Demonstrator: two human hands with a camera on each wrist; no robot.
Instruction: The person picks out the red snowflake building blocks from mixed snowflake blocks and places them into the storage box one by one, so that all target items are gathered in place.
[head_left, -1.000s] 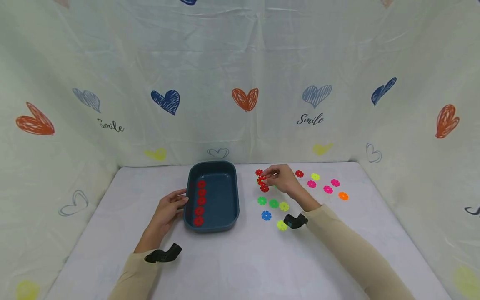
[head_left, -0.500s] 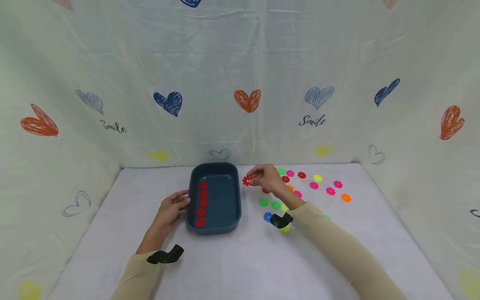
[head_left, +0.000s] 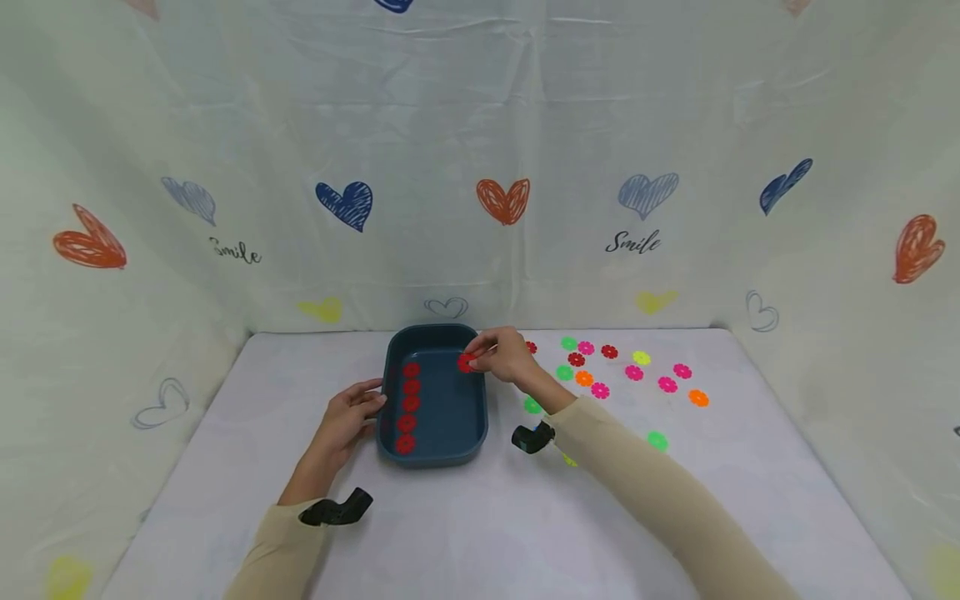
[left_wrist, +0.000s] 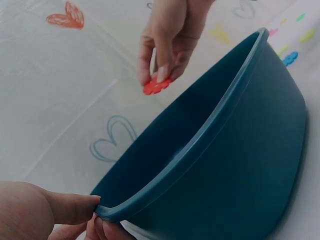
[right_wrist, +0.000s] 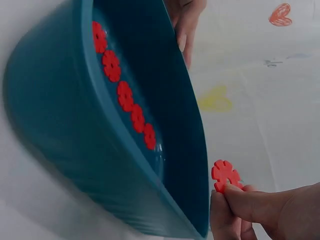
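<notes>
My right hand (head_left: 504, 357) pinches a red flower-shaped plastic disc (right_wrist: 225, 173) between thumb and fingers, over the right side of a dark blue tub (head_left: 432, 460). In the left wrist view that disc (left_wrist: 157, 86) hangs above the tub's far rim. My left hand (head_left: 350, 417) holds the tub's left rim, thumb on top and fingers beneath, as the left wrist view shows. Inside the tub, several red discs (head_left: 410, 404) lie in a row along the left wall; the row (right_wrist: 125, 96) also shows in the right wrist view.
Right of the tub, loose flower discs lie scattered on the white table (head_left: 480, 533): green (head_left: 657, 441), orange (head_left: 698, 398), pink (head_left: 667, 384), yellow (head_left: 641, 357) and red (head_left: 609, 352). My right forearm covers some of them. A heart-printed curtain (head_left: 420, 125) stands behind the table.
My right hand has picked up a red disc from the scattered ones and carried it left, over the tub. My left hand keeps its hold on the rim.
</notes>
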